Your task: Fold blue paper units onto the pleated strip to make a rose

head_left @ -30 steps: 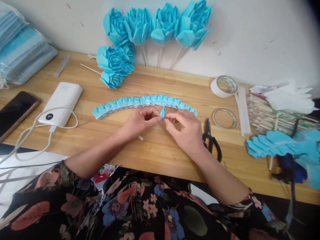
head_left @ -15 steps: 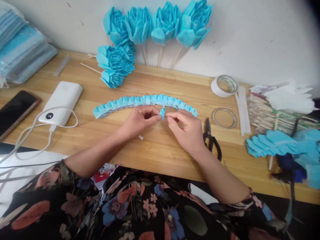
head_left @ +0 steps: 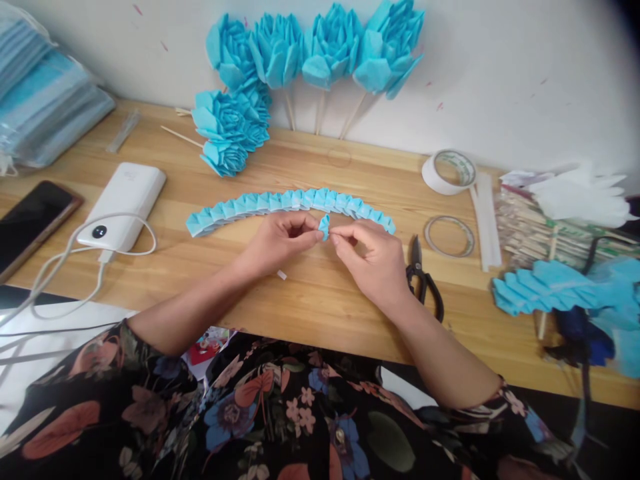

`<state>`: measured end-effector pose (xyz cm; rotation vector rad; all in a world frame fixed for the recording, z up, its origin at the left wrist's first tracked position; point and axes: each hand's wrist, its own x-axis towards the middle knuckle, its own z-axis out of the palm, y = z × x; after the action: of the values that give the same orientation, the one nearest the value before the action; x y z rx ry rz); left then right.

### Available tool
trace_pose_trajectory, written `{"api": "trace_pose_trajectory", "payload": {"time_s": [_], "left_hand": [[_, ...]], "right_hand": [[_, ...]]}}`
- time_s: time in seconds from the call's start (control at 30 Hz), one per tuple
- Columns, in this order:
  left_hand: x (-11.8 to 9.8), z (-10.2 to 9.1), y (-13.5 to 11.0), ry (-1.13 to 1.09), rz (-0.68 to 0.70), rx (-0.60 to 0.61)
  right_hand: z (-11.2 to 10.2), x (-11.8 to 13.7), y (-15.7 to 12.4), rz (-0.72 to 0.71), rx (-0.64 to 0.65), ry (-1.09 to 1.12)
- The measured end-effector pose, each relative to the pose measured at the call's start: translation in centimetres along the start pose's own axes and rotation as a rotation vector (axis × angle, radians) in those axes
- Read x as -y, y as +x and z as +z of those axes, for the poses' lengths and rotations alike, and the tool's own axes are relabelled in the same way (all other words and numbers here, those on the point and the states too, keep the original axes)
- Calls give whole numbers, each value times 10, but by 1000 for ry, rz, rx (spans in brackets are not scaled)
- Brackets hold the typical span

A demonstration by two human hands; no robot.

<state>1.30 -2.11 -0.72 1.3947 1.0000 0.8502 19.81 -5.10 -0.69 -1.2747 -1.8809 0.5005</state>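
A small folded blue petal piece [head_left: 325, 227], of paper or thin fabric, is held up in front of me over the table. My left hand [head_left: 290, 240] pinches it between thumb and fingertips. The closed fingertips of my right hand [head_left: 367, 253] meet at its right edge; exactly what they grip there is partly hidden. Just beyond both hands, a curved row of similar folded blue pieces [head_left: 240, 207] lies on the wood, its right end partly covered by my right hand. Black-handled scissors [head_left: 425, 280] rest beside my right wrist.
Blue flowers on sticks [head_left: 333, 47] lean on the wall. A white tape roll [head_left: 427, 175], a thinner ring of tape [head_left: 450, 255] and a blue folded strip [head_left: 543, 288] are on the right. Leftward lie a power bank [head_left: 127, 200], a phone [head_left: 37, 220] and bagged blue sheets [head_left: 50, 100].
Hardly anything differs. The fingers of my right hand have shifted very slightly at the blue piece's edge, while the piece itself stays in place.
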Motion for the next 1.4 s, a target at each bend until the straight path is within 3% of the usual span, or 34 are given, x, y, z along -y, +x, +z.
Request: {"api": "trace_pose_trajectory", "payload": {"time_s": [0.37, 0.57, 0.7, 0.83, 1.4], "left_hand": [[-2, 0, 0, -50, -25, -15], [-5, -2, 0, -70, -47, -27], [-4, -1, 0, -66, -28, 14], [-3, 0, -1, -71, -39, 58], [5, 2, 2, 49, 33, 83]], "right_hand": [[-2, 2, 0, 23, 1, 32], [-7, 2, 2, 182, -166, 264], [-2, -4, 3, 231, -19, 476], [2, -5, 2, 302, 111, 536], [9, 0, 1, 307, 70, 427]]}}
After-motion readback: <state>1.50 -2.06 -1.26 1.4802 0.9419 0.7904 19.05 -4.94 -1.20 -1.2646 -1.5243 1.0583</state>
